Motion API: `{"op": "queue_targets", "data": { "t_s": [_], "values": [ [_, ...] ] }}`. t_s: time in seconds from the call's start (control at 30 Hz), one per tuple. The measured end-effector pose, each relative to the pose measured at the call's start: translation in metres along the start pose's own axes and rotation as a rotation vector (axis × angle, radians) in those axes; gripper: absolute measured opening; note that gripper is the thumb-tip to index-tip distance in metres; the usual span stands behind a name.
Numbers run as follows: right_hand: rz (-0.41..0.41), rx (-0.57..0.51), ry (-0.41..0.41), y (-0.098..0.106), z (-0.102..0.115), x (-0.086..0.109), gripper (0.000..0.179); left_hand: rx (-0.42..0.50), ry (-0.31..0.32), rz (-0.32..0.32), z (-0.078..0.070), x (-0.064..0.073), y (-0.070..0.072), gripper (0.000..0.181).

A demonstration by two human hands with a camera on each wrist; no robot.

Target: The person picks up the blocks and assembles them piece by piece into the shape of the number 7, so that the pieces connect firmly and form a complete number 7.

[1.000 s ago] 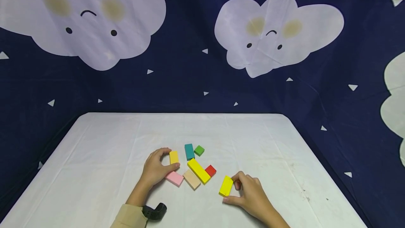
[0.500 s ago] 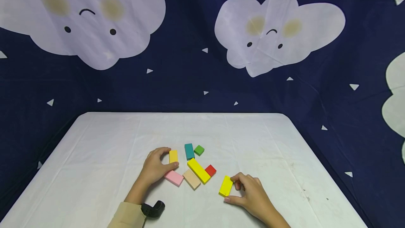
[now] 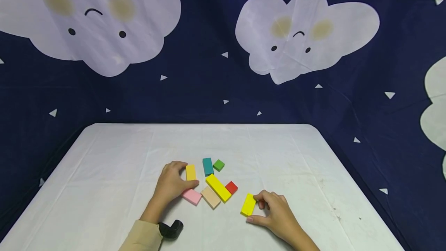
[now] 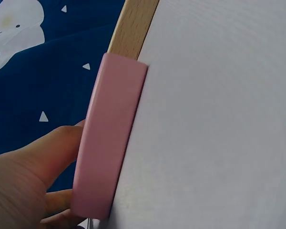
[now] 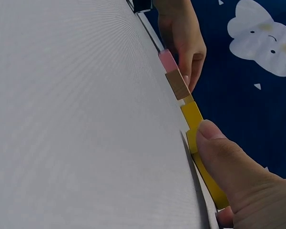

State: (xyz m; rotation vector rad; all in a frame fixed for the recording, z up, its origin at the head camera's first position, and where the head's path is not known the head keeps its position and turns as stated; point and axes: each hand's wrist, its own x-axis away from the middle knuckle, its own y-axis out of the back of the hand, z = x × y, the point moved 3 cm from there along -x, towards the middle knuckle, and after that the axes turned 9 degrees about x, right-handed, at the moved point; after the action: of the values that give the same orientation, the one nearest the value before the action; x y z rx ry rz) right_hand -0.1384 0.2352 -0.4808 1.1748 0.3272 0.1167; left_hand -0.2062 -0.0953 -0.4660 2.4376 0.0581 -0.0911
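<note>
In the head view my left hand pinches an orange-yellow rectangular block, fingers at its far end and thumb at its near end. Just below that thumb lies a pink block, which fills much of the left wrist view, hiding the held block there. Farther right, my right hand holds a bright yellow block between thumb and index finger, close on the table. The right wrist view shows the right thumb against yellow wood, with the left hand beyond.
Between the hands lie a beige block, a long yellow block and a small red block. Behind them are a teal block and a green block. The white-covered table ends at a dark blue cloud-print cloth.
</note>
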Motion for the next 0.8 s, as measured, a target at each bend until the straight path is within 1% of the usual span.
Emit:
{"op": "queue_targets", "data": {
  "t_s": [0.13, 0.23, 0.47, 0.63, 0.8],
  "values": [
    [-0.011, -0.009, 0.013, 0.000, 0.000, 0.001, 0.052, -0.026, 0.000, 0.000, -0.001, 0.001, 0.001, 0.073],
    [-0.018, -0.010, 0.020, 0.000, 0.000, 0.001, 0.052, -0.057, -0.011, -0.014, -0.001, 0.001, 0.000, 0.072],
    [-0.013, -0.014, 0.022, -0.002, -0.001, 0.001, 0.051, -0.118, -0.030, -0.070, 0.001, 0.001, -0.004, 0.072],
    [-0.010, -0.009, 0.020, -0.003, -0.001, 0.001, 0.051, -0.124, -0.033, -0.109, -0.005, -0.002, -0.002, 0.071],
    [-0.014, -0.012, 0.024, -0.002, -0.001, 0.001, 0.051, -0.125, -0.062, -0.120, -0.017, -0.004, 0.000, 0.069]
  ]
}}
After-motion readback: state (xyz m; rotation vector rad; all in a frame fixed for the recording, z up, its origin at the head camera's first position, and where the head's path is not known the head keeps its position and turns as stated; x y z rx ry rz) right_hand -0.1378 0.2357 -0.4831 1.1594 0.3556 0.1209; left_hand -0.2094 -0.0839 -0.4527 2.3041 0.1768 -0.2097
